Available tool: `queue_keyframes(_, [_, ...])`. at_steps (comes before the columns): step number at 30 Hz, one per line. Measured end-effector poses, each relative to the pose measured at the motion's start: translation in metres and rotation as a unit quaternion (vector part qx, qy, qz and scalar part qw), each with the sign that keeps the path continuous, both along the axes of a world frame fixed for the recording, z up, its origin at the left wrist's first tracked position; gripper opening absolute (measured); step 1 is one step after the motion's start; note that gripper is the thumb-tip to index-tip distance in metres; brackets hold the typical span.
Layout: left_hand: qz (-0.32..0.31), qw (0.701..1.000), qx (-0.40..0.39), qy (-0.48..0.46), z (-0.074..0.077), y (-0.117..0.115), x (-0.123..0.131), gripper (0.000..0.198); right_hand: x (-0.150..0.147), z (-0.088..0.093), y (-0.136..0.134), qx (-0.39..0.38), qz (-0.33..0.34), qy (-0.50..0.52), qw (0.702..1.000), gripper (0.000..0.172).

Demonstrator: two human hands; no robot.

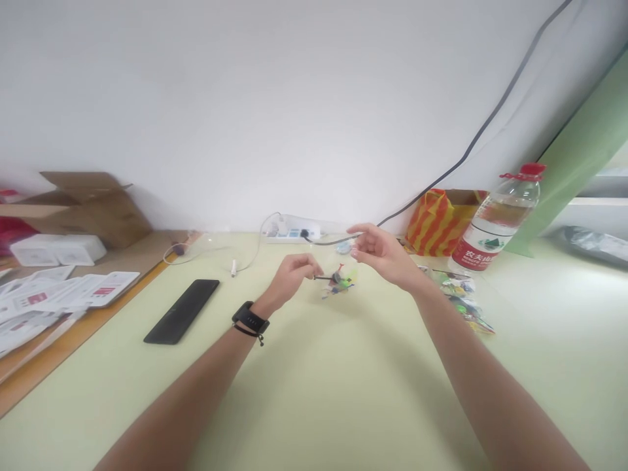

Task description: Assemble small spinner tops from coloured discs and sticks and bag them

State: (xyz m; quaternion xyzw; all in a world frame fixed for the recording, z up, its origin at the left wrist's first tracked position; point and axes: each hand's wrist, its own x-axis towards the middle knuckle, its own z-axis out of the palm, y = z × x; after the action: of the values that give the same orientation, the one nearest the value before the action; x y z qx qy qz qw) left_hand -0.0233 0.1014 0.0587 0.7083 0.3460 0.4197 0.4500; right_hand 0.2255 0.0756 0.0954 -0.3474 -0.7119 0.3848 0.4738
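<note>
My left hand (293, 278), with a black watch on its wrist, pinches the end of a thin black stick (324, 278). The stick runs right to a small dark rounded end among a little pile of colourful pieces (343, 286), green, red and blue. Whether the pile lies loose or in clear plastic I cannot make out. To the right of the pile and above it hovers my right hand (385, 256), its fingers loosely bent and apart, holding nothing. Beyond that hand's forearm lie clear packets of small colourful items (461, 301).
A black flat slab (182, 311) lies left of my left hand. At the wall sit a white power strip (293, 232) with cables, a striped bag (426, 226) and a large water bottle (495, 222). Far left are a cardboard box (98, 206) and white cards (105, 288).
</note>
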Motion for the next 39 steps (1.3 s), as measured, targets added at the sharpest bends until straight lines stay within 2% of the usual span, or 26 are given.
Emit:
queue_keyframes(3, [-0.043,0.999,0.003,0.002,0.003,-0.002,0.0,0.01,-0.008,-0.003,0.002,-0.001,-0.018,0.018,1.0,0.041])
queue_keyframes(7, [-0.016,1.0,0.019,-0.014,0.002,-0.004,0.005,0.022,-0.017,-0.011,0.004,-0.015,-0.042,0.038,0.998,0.06])
queue_keyframes(9, [-0.002,0.998,0.016,-0.056,0.002,-0.003,0.004,0.024,-0.018,-0.015,0.005,-0.041,-0.021,0.013,0.999,0.066])
queue_keyframes(14, [0.068,0.993,0.013,-0.094,0.008,0.004,-0.005,0.029,-0.012,-0.025,0.009,-0.111,0.085,-0.045,0.989,0.039])
queue_keyframes(18, [0.101,0.989,-0.008,-0.111,0.01,0.008,-0.008,0.034,-0.009,-0.034,0.012,-0.153,0.118,-0.043,0.98,0.045])
queue_keyframes(21, [0.101,0.989,-0.012,-0.104,0.008,0.007,-0.008,0.034,-0.008,-0.038,0.013,-0.158,0.1,-0.055,0.981,0.047])
queue_keyframes(25, [0.04,0.996,-0.033,-0.068,0.004,0.004,-0.006,0.035,-0.009,-0.036,0.013,-0.112,0.058,-0.044,0.991,0.051])
queue_keyframes(28, [0.019,0.997,-0.046,-0.061,0.002,0.002,-0.005,0.033,-0.012,-0.033,0.014,-0.098,0.017,0.006,0.995,0.035])
queue_keyframes(30, [0.018,0.997,-0.039,-0.056,0.003,0.003,-0.005,0.031,-0.012,-0.031,0.014,-0.1,0.002,0.019,0.995,0.034])
queue_keyframes(34, [0.023,0.999,-0.006,-0.048,0.006,0.005,-0.009,0.026,-0.011,-0.027,0.012,-0.114,0.016,0.032,0.993,0.035])
queue_keyframes(39, [0.025,0.997,-0.003,-0.071,0.01,0.008,-0.016,0.027,-0.009,-0.028,0.012,-0.112,0.024,0.073,0.991,0.039])
